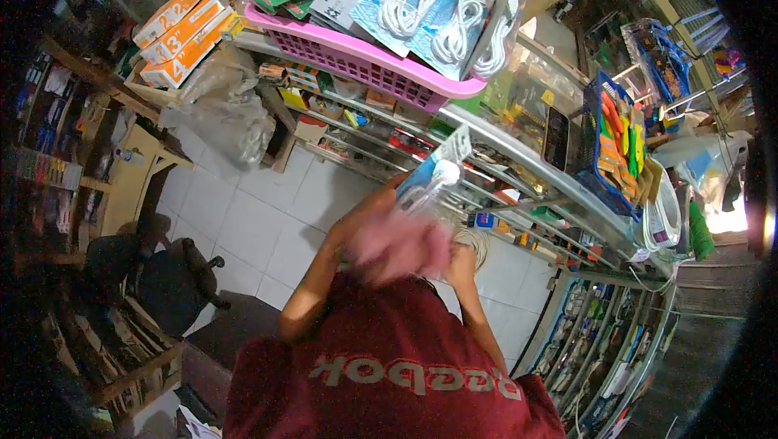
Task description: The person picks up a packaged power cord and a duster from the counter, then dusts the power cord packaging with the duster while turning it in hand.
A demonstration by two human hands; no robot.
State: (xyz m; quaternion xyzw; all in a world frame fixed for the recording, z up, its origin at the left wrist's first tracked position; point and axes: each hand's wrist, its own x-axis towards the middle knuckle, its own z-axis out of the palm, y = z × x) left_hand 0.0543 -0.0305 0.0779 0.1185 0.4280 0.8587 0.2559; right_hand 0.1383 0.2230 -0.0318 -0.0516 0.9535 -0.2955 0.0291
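In the head view my left hand [371,205] is raised in front of my chest, gripping a packaged white cable [442,175] with a blue card and clear wrapping. A pink cloth [397,248], smeared by motion, lies just below the package and covers part of my left hand. My right hand [462,262] is closed at the cloth's right edge, its fingers partly hidden. Above the hands, a pink basket [365,54] on the glass counter holds similar packs of white cable [409,5].
The glass display counter [519,143] runs across in front. A blue basket [604,147] with orange and green-handled tools stands on its right, near a phone [557,137]. Orange-and-white boxes [182,38] and a plastic bag [227,115] sit left. A black chair [174,285] stands lower left.
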